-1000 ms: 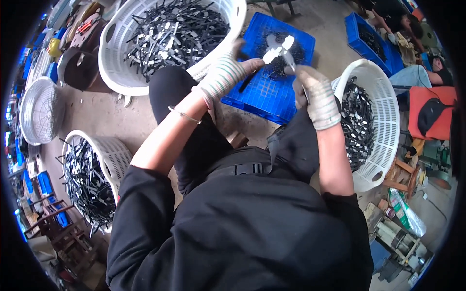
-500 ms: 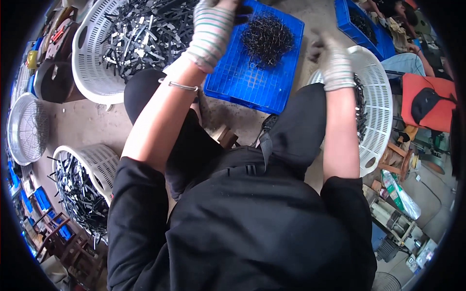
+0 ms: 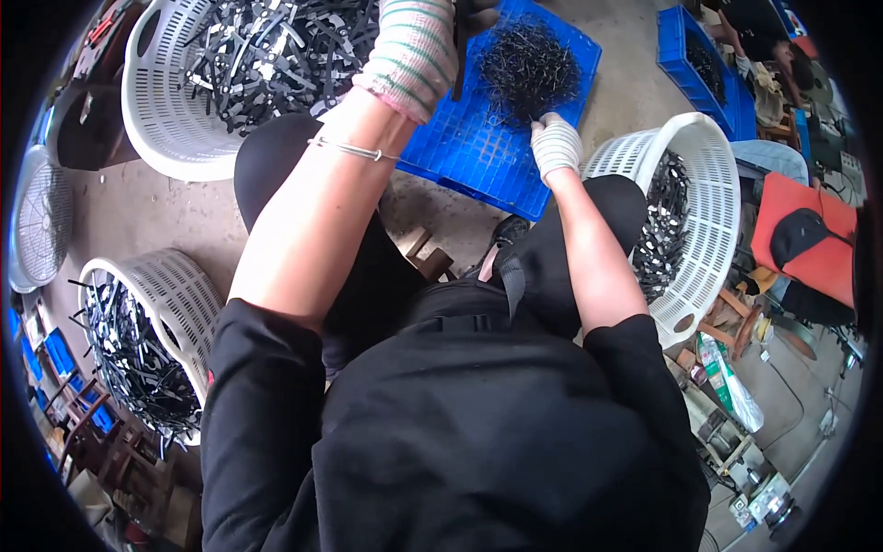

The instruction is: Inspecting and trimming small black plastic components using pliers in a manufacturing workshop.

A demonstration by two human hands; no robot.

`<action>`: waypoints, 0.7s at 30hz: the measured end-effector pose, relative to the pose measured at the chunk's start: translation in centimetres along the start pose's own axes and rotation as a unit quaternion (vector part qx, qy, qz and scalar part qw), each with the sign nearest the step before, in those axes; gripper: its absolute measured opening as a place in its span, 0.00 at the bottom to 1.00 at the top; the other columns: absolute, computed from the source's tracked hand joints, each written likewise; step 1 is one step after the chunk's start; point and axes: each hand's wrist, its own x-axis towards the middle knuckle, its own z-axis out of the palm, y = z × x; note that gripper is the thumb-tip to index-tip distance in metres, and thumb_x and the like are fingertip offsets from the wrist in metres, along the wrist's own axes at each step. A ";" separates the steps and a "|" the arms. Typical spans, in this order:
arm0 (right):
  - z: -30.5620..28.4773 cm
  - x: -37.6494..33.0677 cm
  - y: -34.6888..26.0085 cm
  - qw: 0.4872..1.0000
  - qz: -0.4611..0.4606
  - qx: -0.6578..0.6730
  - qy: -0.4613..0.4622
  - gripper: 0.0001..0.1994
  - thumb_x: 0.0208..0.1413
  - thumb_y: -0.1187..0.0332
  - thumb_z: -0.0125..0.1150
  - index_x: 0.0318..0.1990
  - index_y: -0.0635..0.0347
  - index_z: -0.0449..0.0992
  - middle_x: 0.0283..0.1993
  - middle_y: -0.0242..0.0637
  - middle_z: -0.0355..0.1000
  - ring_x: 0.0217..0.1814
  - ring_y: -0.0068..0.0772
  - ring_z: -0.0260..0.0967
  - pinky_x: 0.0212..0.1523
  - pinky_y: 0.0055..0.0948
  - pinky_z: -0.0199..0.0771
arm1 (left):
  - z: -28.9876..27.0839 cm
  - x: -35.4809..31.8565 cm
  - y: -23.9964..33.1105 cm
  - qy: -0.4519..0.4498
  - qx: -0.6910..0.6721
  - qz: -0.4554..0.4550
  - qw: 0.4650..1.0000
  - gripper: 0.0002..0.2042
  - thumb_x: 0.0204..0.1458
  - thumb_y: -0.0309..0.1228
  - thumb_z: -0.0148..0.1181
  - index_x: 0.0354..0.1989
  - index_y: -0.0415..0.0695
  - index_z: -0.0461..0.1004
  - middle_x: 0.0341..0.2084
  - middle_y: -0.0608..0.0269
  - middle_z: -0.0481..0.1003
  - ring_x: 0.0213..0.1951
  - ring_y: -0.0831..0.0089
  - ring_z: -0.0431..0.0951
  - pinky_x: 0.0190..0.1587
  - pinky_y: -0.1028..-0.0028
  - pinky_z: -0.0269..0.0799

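Note:
My left hand (image 3: pixel 416 41), in a striped knit glove with dark fingers, is at the top edge, partly cut off. A narrow black strip (image 3: pixel 457 64) hangs at its fingers, which seem closed on it. My right hand (image 3: pixel 556 147), gloved the same way, reaches the near edge of a heap of thin dark wire-like pieces (image 3: pixel 529 74). Its fingers are curled together there, and whatever they pinch is too small to make out. The heap lies on an upturned-looking blue plastic crate (image 3: pixel 478 161) in front of my knees.
White baskets of black and silver strips stand at the upper left (image 3: pixel 175 138), lower left (image 3: pixel 175 285) and right (image 3: pixel 717 221). Another blue crate (image 3: pixel 685 55) is at the upper right, near another person. A red seat (image 3: pixel 800 216) holds a black item.
My right hand has come down and left from above the right basket to the heap. My left hand has shifted slightly up, and the black strip now shows beside it. The view has tilted slightly.

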 end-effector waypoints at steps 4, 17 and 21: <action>0.0 0.7 -0.8 0.995 -0.009 -0.086 -0.043 0.16 0.54 0.56 0.51 0.37 0.58 0.76 0.38 0.49 0.75 0.43 0.51 0.72 0.44 0.47 0.71 | -0.5 0.1 -1.0 0.005 -0.023 -0.015 1.000 0.16 0.58 0.45 0.51 0.43 0.43 0.66 0.32 0.61 0.71 0.28 0.67 0.75 0.27 0.72 0.74; -1.6 -0.1 0.6 0.999 0.010 -0.013 -0.032 0.17 0.52 0.54 0.50 0.34 0.58 0.77 0.35 0.50 0.74 0.42 0.51 0.72 0.45 0.45 0.70 | -1.6 0.2 -2.6 -0.039 -0.021 -0.085 0.995 0.20 0.60 0.46 0.45 0.44 0.39 0.68 0.32 0.55 0.74 0.31 0.65 0.77 0.32 0.71 0.75; -0.3 1.2 0.2 0.999 0.028 -0.024 -0.004 0.18 0.54 0.54 0.48 0.35 0.58 0.77 0.38 0.51 0.74 0.44 0.51 0.72 0.46 0.44 0.71 | -0.9 0.0 -3.5 -0.007 0.016 -0.122 0.992 0.20 0.60 0.45 0.45 0.47 0.37 0.64 0.37 0.48 0.73 0.35 0.57 0.77 0.33 0.66 0.78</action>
